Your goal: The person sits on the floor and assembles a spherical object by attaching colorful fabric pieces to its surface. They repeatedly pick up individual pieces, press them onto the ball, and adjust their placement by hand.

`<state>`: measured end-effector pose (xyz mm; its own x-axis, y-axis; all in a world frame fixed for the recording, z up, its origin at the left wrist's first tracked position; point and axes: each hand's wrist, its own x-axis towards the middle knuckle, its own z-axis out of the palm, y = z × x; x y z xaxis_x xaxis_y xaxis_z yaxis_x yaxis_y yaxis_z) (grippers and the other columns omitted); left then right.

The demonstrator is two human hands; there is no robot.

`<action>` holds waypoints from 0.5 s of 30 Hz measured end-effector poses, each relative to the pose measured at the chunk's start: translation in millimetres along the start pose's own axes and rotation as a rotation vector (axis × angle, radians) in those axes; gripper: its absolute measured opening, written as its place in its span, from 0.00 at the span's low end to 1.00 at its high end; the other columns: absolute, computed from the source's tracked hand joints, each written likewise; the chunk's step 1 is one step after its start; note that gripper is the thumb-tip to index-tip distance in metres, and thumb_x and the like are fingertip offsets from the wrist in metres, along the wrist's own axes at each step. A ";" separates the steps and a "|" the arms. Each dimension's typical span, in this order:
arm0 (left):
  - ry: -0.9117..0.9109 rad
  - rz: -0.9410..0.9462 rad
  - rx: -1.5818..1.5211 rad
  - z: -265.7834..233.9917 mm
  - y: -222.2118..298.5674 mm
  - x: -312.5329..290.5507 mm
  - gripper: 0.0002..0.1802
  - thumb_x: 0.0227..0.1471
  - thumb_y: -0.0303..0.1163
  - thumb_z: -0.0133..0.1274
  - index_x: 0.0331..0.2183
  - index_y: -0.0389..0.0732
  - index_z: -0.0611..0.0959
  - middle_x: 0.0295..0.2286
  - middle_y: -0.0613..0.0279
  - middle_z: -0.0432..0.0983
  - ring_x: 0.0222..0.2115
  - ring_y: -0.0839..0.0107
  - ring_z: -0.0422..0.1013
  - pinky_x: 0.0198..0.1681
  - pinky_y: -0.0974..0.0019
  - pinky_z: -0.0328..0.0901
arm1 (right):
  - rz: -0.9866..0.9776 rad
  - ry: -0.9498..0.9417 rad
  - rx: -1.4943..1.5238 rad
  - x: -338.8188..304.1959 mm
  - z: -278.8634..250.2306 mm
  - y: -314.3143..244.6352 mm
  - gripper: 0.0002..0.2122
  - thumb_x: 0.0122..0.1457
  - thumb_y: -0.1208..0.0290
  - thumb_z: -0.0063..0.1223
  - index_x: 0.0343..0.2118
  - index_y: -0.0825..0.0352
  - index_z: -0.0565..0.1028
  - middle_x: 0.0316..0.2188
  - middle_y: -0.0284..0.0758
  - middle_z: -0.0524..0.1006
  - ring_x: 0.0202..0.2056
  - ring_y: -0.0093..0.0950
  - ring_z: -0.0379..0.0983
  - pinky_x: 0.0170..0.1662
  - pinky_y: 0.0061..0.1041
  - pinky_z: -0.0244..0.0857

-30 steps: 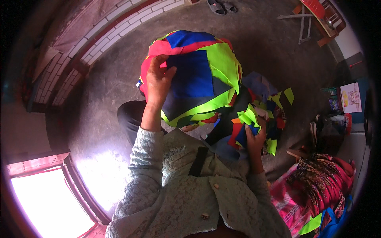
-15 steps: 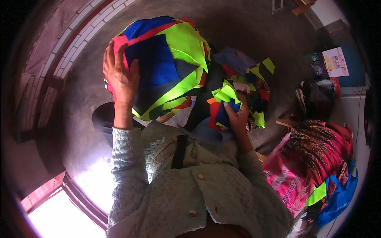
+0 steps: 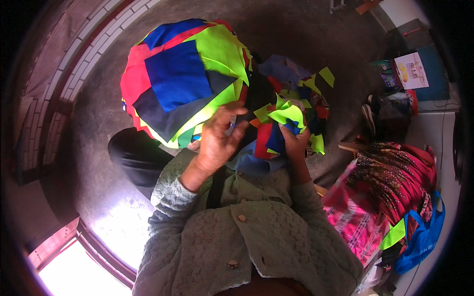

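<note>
A large rounded bundle covered in fabric pieces (image 3: 177, 79) of blue, red, black and neon yellow-green stands in front of me, left of the middle. My left hand (image 3: 217, 135) is at its near right edge, thumb and fingers apart, with nothing seen between them; whether it touches the bundle I cannot tell. On the right, my right hand (image 3: 296, 140) grips a bunch of fabric scraps (image 3: 287, 116), neon yellow-green, blue and red, above a blue-grey cloth (image 3: 259, 160) at my lap.
More loose scraps (image 3: 308, 91) lie in a heap beyond my right hand. To the right are a pink and dark patterned cloth (image 3: 395, 172), a blue bag (image 3: 422, 241), shoes (image 3: 369, 117) and a white printed box (image 3: 411, 70). A bright doorway (image 3: 74, 269) is at lower left.
My left hand has left the bundle's left side and moved right and nearer, toward the scraps. The right hand keeps its hold on the scraps. The whole view has shifted slightly.
</note>
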<state>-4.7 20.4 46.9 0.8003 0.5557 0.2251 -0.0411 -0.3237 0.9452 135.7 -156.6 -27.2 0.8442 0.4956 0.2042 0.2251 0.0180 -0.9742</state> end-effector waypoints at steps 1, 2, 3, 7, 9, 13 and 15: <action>-0.040 0.031 0.026 6.9 -1.8 -1.9 0.22 0.42 0.19 0.60 0.42 0.37 0.75 0.44 0.54 0.73 0.45 0.65 0.70 0.48 0.66 0.65 | -0.032 -0.034 -0.048 -1.0 0.6 -5.5 0.16 0.50 0.79 0.58 0.43 0.70 0.71 0.37 0.34 0.75 0.39 0.24 0.71 0.46 0.24 0.63; -0.062 0.097 0.107 12.5 -3.8 -1.7 0.25 0.41 0.21 0.62 0.44 0.37 0.74 0.45 0.54 0.72 0.45 0.62 0.71 0.48 0.65 0.65 | -0.064 -0.069 -0.095 -2.1 1.3 -8.3 0.16 0.50 0.79 0.59 0.43 0.70 0.71 0.37 0.35 0.74 0.40 0.24 0.70 0.46 0.24 0.63; -0.082 0.158 0.160 17.0 -4.2 -0.2 0.27 0.39 0.22 0.64 0.44 0.38 0.75 0.44 0.53 0.72 0.44 0.58 0.71 0.48 0.63 0.65 | -0.100 -0.088 -0.099 -3.6 2.0 -7.3 0.17 0.49 0.79 0.59 0.43 0.70 0.71 0.37 0.36 0.74 0.40 0.26 0.70 0.46 0.25 0.63; -0.134 0.125 0.196 29.5 -11.2 -1.3 0.22 0.37 0.24 0.65 0.38 0.38 0.78 0.40 0.55 0.74 0.42 0.57 0.71 0.46 0.61 0.66 | -0.156 -0.135 -0.133 -5.7 4.9 -10.7 0.20 0.45 0.77 0.62 0.43 0.70 0.71 0.38 0.40 0.72 0.41 0.30 0.70 0.46 0.27 0.62; -0.145 0.125 0.192 31.0 -15.0 -0.4 0.19 0.36 0.24 0.65 0.36 0.38 0.78 0.37 0.56 0.74 0.41 0.59 0.71 0.45 0.63 0.66 | -0.146 -0.146 -0.141 -5.8 4.9 -10.4 0.20 0.44 0.76 0.62 0.43 0.70 0.71 0.38 0.40 0.73 0.41 0.31 0.70 0.46 0.27 0.63; -0.159 0.218 0.104 26.1 -15.9 8.8 0.14 0.40 0.22 0.63 0.32 0.37 0.77 0.34 0.59 0.73 0.37 0.65 0.69 0.43 0.67 0.64 | -0.118 -0.174 -0.147 -2.5 1.0 -5.5 0.20 0.43 0.76 0.63 0.42 0.69 0.72 0.38 0.40 0.73 0.40 0.31 0.71 0.46 0.28 0.63; -0.176 0.142 -0.041 23.6 -17.1 9.3 0.11 0.44 0.22 0.61 0.31 0.37 0.76 0.34 0.62 0.72 0.37 0.69 0.68 0.43 0.69 0.62 | -0.091 -0.217 -0.144 0.1 0.7 -9.5 0.20 0.43 0.75 0.63 0.42 0.69 0.72 0.38 0.39 0.74 0.40 0.31 0.71 0.46 0.28 0.63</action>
<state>17.6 13.1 27.2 0.8766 0.3635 0.3153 -0.1823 -0.3556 0.9167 133.3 -156.1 -18.0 0.6967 0.6726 0.2493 0.3746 -0.0448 -0.9261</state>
